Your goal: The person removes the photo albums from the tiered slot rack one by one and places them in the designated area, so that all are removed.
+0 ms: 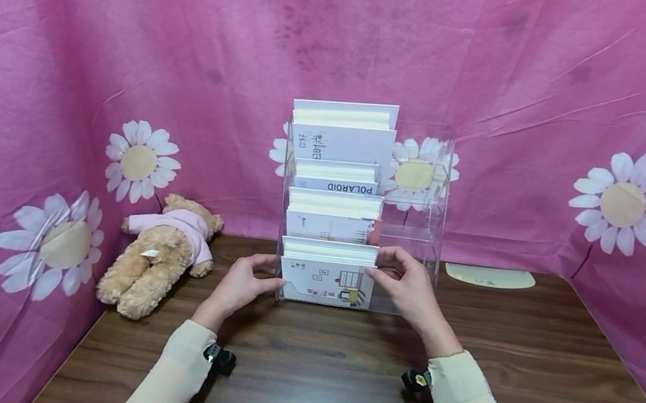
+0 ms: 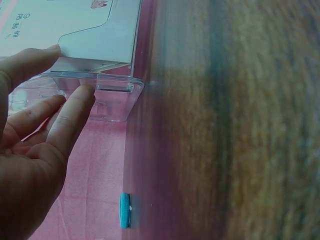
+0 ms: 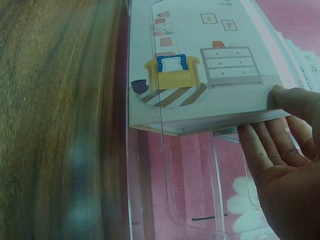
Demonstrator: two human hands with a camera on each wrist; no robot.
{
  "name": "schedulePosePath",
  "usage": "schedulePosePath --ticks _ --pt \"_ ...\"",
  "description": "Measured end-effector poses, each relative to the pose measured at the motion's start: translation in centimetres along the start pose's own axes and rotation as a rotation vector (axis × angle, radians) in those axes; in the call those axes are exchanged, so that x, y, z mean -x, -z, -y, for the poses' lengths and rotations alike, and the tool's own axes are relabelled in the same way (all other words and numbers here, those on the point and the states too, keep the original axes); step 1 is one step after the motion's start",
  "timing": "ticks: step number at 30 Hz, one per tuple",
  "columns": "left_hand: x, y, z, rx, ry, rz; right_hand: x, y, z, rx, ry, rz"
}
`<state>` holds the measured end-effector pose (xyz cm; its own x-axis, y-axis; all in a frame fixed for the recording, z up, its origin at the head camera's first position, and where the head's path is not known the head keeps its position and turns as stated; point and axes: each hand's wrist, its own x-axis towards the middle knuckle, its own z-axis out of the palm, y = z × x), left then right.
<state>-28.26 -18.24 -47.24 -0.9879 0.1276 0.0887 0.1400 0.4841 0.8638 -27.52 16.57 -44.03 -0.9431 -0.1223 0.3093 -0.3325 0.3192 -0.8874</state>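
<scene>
The front white photo album (image 1: 324, 282), with a yellow armchair and a grey chest of drawers drawn on its cover, stands in the left half of a clear tiered rack (image 1: 411, 235). My right hand (image 1: 407, 290) holds this album by its right side, thumb on the cover and fingers along the side edge (image 3: 277, 150). At the opposite side my left hand (image 1: 239, 285) has its thumb at the cover's lower corner. Its other fingers (image 2: 75, 117) extend loosely by the rack's clear side wall.
Behind the front one rise more white albums, one lettered POLAROID (image 1: 335, 185). A teddy bear (image 1: 167, 253) in a pink top lies at the left. At the back right of the wooden table (image 1: 316, 388) is a flat pale-yellow piece (image 1: 488, 276). Pink flowered cloth (image 1: 532, 80) surrounds the table.
</scene>
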Motion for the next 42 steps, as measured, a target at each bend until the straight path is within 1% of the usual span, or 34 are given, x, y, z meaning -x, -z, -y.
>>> schedulePosePath --ticks 6,17,22,29,38,42 --pt "0.0 0.0 0.1 -0.001 -0.003 -0.003 0.0 -0.1 -0.1 0.034 0.008 0.004" --pt "0.0 0.0 0.2 0.002 0.001 -0.002 0.2 0.0 0.3 0.085 0.017 0.000" --pt "0.0 0.0 0.1 0.005 -0.004 0.001 0.2 0.3 0.4 0.082 0.028 -0.021" --pt "0.1 0.1 0.0 0.005 -0.009 0.006 0.0 0.4 0.3 0.080 0.028 -0.025" --pt "0.0 0.1 0.3 0.024 -0.007 0.010 0.2 1.1 1.0 0.072 0.012 -0.041" --pt "0.0 0.1 0.3 0.037 -0.014 0.015 0.2 1.4 1.3 0.076 0.023 -0.049"
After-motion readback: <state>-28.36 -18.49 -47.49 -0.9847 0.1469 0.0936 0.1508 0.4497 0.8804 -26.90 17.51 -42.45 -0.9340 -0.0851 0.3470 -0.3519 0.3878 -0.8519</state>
